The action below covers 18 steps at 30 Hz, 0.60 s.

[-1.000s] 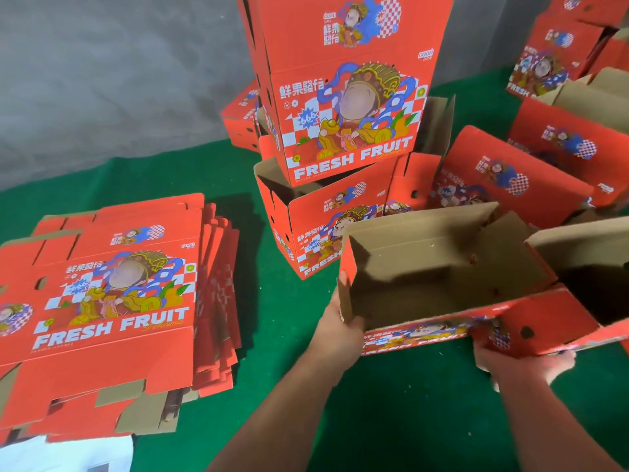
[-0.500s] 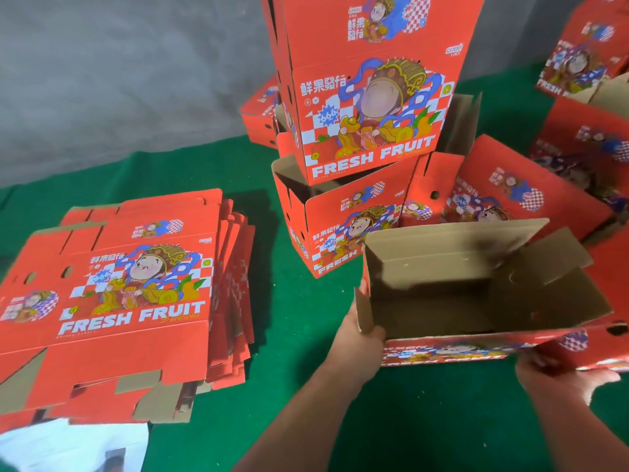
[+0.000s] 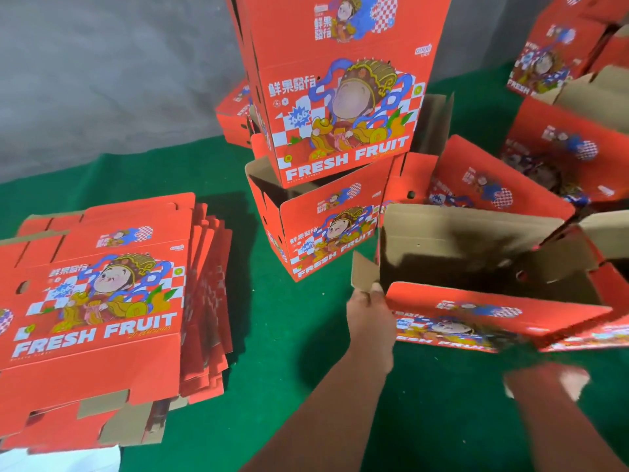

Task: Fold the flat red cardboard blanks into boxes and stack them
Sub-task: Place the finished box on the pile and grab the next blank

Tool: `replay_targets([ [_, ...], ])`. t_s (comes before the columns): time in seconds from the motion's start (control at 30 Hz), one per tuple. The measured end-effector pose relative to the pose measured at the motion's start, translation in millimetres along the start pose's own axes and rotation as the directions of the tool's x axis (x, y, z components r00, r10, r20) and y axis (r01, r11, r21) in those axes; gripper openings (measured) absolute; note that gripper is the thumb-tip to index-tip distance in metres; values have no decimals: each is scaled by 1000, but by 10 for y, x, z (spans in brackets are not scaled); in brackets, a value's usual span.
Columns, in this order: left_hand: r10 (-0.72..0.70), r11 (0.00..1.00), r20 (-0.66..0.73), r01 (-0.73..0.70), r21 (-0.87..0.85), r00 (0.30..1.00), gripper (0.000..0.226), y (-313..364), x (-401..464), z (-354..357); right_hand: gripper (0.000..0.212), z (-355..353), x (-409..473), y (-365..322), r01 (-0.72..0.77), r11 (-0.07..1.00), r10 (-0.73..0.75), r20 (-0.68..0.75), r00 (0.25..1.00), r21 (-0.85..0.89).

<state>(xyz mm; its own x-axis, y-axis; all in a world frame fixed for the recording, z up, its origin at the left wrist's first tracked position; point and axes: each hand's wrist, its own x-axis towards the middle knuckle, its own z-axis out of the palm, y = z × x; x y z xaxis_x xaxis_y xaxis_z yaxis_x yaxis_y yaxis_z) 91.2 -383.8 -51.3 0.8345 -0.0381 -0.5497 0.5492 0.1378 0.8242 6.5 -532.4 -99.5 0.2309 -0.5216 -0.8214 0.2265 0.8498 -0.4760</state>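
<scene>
A half-folded red box (image 3: 476, 321) lies open-topped on the green cloth, showing its brown inside. My left hand (image 3: 371, 318) grips the box's left end, just under a loose brown side flap (image 3: 364, 274). Blurred by motion, my right hand (image 3: 551, 379) is below the box's front face, apart from it and holding nothing. To the left lies a pile of flat red blanks (image 3: 102, 294). Behind the box rises a stack of folded boxes (image 3: 340, 114), the upper one set into the lower box (image 3: 323, 240).
More folded red boxes lie tilted at the right (image 3: 503, 185) and far right (image 3: 551, 63), and one behind the stack (image 3: 235, 114). The green cloth (image 3: 272, 335) ends at a grey wall (image 3: 102, 63). Something white (image 3: 58, 461) shows at the bottom left.
The box has tipped so its red printed front faces me. My right hand has let go of the right flap and dropped below the box. My left hand keeps its hold.
</scene>
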Motion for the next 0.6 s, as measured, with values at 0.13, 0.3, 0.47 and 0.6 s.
replay_targets([
  [0.13, -45, 969, 329, -38, 243, 943, 49, -82, -77, 248, 57, 5, 65, 89, -16, 998, 21, 76, 997, -64],
  [0.3, -216, 953, 545, 53, 298, 810, 59, 108, 8, 46, 46, 346, -272, 418, -147, 983, 171, 261, 950, -108],
  [0.47, -158, 893, 549, -118, 434, 821, 66, 205, -198, -96, 63, 524, -104, 222, -372, 924, 383, 230, 894, -93],
  [0.6, -109, 875, 556, -185, 447, 824, 59, 131, -229, -182, 33, 584, -196, 160, -168, 755, 214, -4, 977, -634],
])
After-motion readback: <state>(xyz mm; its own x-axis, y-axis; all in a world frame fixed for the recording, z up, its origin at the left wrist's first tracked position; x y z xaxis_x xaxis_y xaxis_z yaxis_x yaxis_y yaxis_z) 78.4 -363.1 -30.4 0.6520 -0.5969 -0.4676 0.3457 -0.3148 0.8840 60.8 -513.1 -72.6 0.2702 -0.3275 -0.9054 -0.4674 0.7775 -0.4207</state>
